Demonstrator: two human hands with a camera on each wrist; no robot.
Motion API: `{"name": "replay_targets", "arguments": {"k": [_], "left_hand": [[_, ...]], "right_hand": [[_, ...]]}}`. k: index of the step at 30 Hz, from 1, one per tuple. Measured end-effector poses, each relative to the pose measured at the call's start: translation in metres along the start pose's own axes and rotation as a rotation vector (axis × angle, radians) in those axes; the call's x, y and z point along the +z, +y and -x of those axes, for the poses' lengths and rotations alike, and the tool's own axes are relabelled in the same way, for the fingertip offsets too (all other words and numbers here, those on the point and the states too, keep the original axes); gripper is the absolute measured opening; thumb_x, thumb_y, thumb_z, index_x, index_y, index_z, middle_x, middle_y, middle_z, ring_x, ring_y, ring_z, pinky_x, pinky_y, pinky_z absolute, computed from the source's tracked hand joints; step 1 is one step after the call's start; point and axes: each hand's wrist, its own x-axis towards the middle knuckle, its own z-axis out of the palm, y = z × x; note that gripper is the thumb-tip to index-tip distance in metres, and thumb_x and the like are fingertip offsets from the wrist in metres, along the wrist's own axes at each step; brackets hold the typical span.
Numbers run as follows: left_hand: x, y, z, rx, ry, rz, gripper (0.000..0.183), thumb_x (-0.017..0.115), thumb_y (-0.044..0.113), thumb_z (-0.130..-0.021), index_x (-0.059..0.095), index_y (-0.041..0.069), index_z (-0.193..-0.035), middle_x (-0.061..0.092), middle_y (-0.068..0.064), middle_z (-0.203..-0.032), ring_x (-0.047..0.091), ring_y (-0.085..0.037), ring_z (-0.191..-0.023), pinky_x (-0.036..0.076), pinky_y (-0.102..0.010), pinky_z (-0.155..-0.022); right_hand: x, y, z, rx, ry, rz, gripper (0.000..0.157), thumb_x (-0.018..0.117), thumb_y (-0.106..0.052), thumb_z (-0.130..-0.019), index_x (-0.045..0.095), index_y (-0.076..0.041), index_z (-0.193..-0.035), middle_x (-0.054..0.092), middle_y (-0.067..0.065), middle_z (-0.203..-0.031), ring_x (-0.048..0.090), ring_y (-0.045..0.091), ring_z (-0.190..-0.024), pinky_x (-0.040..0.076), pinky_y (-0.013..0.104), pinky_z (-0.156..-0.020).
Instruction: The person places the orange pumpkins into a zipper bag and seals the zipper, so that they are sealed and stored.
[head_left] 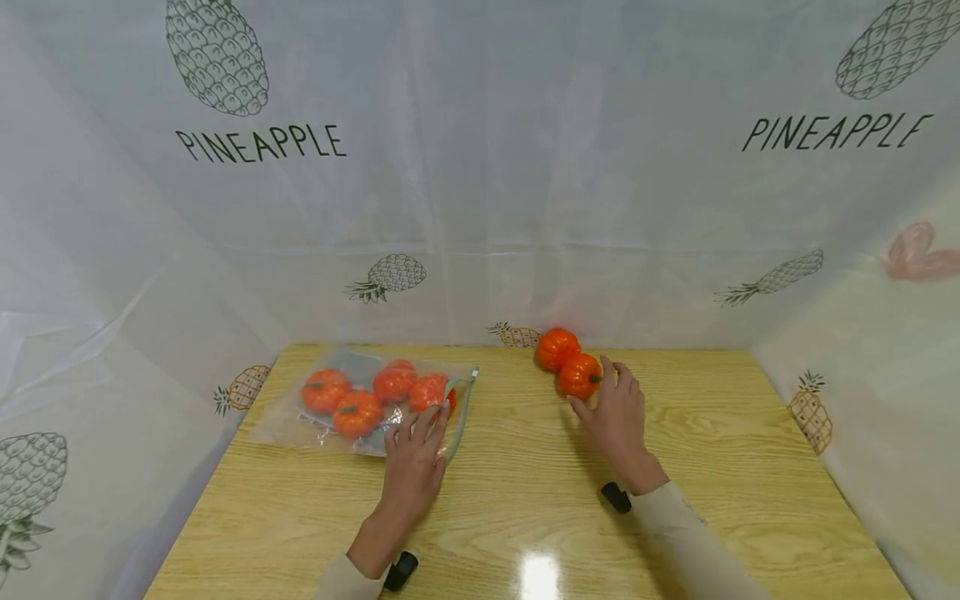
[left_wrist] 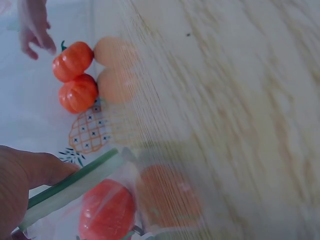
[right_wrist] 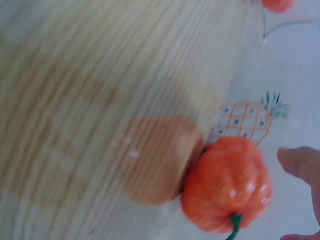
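Observation:
My left hand (head_left: 415,467) holds the green-edged mouth of a clear zip bag (head_left: 281,429); its fingers lie over the film, and the green strip (left_wrist: 75,178) runs along them. Several small orange pumpkins, one of them this pumpkin (head_left: 357,414), are inside the bag. Two more pumpkins sit touching each other at the back of the table: the rear pumpkin (head_left: 558,348) and the front pumpkin (head_left: 580,377). Around the front one, my right hand (head_left: 618,417) spreads its thumb and fingers. A gap shows between fingertip and pumpkin (right_wrist: 227,185) in the right wrist view.
The wood-grain table (head_left: 525,500) meets a white curtain (head_left: 480,183) printed with pineapples at its back and sides. The two loose pumpkins stand close against that curtain. A black wrist device (head_left: 401,572) sits by the left sleeve, another device (head_left: 617,497) by the right.

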Motion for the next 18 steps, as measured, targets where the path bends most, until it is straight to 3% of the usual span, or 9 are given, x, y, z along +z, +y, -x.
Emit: {"name": "replay_targets", "arguments": {"k": [5, 8, 18], "left_hand": [[0.000, 0.000, 0.000, -0.002, 0.006, -0.002, 0.088, 0.097, -0.001, -0.067, 0.062, 0.003, -0.147, 0.056, -0.010, -0.141, 0.047, -0.035, -0.121, 0.040, -0.057, -0.091], [-0.001, 0.000, 0.000, -0.006, 0.006, -0.004, 0.086, 0.097, 0.000, -0.066, 0.063, 0.002, -0.146, 0.056, -0.010, -0.140, 0.047, -0.034, -0.121, 0.040, -0.057, -0.091], [-0.001, 0.001, 0.000, -0.024, -0.006, 0.011, 0.087, 0.096, -0.001, -0.068, 0.062, 0.003, -0.147, 0.056, -0.010, -0.141, 0.048, -0.034, -0.124, 0.041, -0.057, -0.093]], "right_hand": [[0.000, 0.013, -0.008, 0.113, -0.138, -0.093, 0.101, 0.086, -0.036, -0.088, 0.031, 0.014, -0.157, 0.047, 0.043, -0.145, 0.052, 0.062, -0.126, 0.045, 0.071, -0.100], [0.002, 0.016, -0.011, 0.153, -0.180, -0.155, 0.102, 0.085, -0.037, -0.089, 0.029, 0.015, -0.157, 0.047, 0.043, -0.147, 0.052, 0.062, -0.127, 0.047, 0.071, -0.100], [0.017, 0.020, -0.015, 0.142, -0.170, -0.216, 0.088, 0.087, -0.028, -0.089, 0.040, 0.013, -0.152, 0.056, 0.041, -0.138, 0.058, 0.058, -0.122, 0.048, 0.067, -0.100]]}}
